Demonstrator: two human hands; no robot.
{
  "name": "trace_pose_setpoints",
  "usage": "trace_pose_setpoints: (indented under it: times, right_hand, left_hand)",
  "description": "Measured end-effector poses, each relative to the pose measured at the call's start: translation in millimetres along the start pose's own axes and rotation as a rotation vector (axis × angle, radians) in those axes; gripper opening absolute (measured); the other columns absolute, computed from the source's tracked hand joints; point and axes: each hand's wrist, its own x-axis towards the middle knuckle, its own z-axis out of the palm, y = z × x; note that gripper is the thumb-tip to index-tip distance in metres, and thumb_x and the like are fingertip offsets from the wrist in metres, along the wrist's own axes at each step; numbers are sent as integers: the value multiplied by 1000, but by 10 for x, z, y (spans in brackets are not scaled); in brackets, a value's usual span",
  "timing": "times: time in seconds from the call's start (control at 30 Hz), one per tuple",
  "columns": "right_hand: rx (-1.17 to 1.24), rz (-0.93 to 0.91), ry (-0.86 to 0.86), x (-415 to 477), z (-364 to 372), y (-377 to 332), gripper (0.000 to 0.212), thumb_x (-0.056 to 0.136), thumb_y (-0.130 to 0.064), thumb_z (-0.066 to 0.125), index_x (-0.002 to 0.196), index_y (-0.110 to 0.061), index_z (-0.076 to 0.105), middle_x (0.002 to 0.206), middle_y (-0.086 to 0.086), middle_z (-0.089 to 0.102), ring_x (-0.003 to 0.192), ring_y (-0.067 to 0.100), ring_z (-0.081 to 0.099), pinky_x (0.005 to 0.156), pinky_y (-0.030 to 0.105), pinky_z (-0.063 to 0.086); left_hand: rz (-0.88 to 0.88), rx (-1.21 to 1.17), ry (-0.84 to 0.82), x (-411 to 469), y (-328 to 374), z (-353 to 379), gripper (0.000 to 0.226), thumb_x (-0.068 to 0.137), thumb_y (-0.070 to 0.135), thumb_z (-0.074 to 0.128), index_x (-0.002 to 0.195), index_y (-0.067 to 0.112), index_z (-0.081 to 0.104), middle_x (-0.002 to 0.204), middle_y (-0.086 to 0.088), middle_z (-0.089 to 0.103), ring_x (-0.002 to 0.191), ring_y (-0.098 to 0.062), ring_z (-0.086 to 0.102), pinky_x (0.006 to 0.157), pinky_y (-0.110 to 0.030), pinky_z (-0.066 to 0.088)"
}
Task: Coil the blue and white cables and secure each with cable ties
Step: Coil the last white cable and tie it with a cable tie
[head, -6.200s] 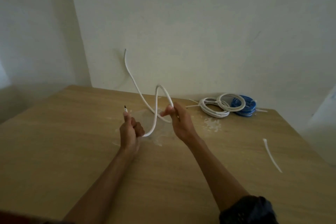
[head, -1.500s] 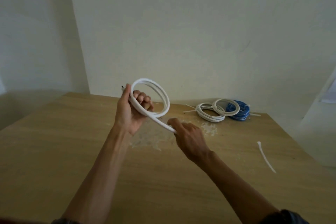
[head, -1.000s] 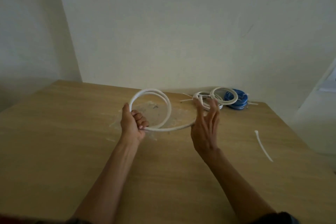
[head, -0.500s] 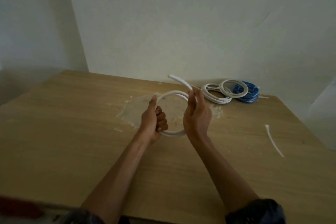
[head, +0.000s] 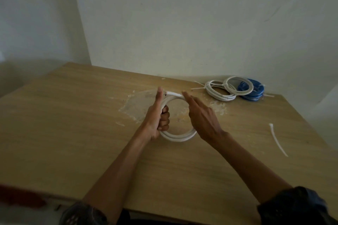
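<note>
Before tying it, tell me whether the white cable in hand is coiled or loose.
Coiled: the white cable forms stacked loops held by the left hand; the right hand touches its end.

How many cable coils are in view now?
4. One white coil in the left hand; two white coils far right on the table; one blue coil beside them. None seems hidden.

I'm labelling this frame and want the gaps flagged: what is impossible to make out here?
Head view:
- Coil: right side hidden behind right hand; left side inside left hand grip.
- Far white coils: turn count too small.
- Blue coil: left part behind a white coil.
- Red thing: blurred, cut by the bottom-left edge.
</note>
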Motion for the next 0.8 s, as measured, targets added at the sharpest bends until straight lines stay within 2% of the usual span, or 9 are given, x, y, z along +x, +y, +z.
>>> trace_pose_setpoints:
  times: [0.1,0.2,0.3,0.43,0.53,0.63,0.7,0.8]
  right_hand:
    - [-2,-82,-92,-1,-105,38,77,91,10,56,158,-12,26,145,17,49,79,26,63,61,31,48]
    - [-11,-105,-98,33,-159,73,76,92,7,57,158,-14,26,133,16,54,73,22,60,58,28,42]
    - [50,-38,-85,5,-162,74,67,96,4,52,156,-15,31,121,13,56,66,20,52,53,33,45]
    - [55,-76,-91,7,-183,117,65,91,11,52,150,-13,40,134,14,55,83,20,55,63,29,47]
    - [5,-194,-106,29,-221,176,63,90,12,51,147,-13,44,134,13,56,85,24,63,61,33,55]
    - [-46,-311,-121,14,-215,157,63,86,11,51,144,-13,48,136,11,56,103,26,64,69,24,51]
    - [-68,-339,-119,38,-208,185,66,87,12,54,146,-16,43,133,9,57,99,26,65,61,28,56]
    - [-146,-363,-89,45,-190,265,64,93,4,51,149,-21,33,126,9,58,88,23,63,47,35,52]
  left_hand:
    - [72,121,45,5,-21,-13,68,66,91,49,60,26,31,53,3,22,40,-11,18,40,-20,19]
    - [86,166,17,8,15,-54,67,70,90,45,61,25,31,53,3,24,40,-12,21,41,-22,23]
    - [30,63,-27,31,29,-83,65,85,80,39,58,21,40,46,5,29,36,-10,24,40,-21,28]
    - [58,61,-35,41,19,-79,57,99,59,44,62,16,51,49,2,37,40,-11,32,45,-25,39]
    - [31,80,-147,46,3,-76,57,104,55,36,83,9,62,51,1,36,40,-12,31,45,-26,38]
    - [-64,43,-227,67,-1,-83,59,103,58,34,86,9,61,45,3,33,37,-10,28,45,-26,35]
    - [-138,-22,-295,63,1,-109,57,102,60,35,80,12,58,44,5,34,37,-9,29,45,-26,36]
    - [-185,-43,-366,47,6,-133,58,99,63,35,71,15,51,45,6,29,38,-9,27,45,-25,30]
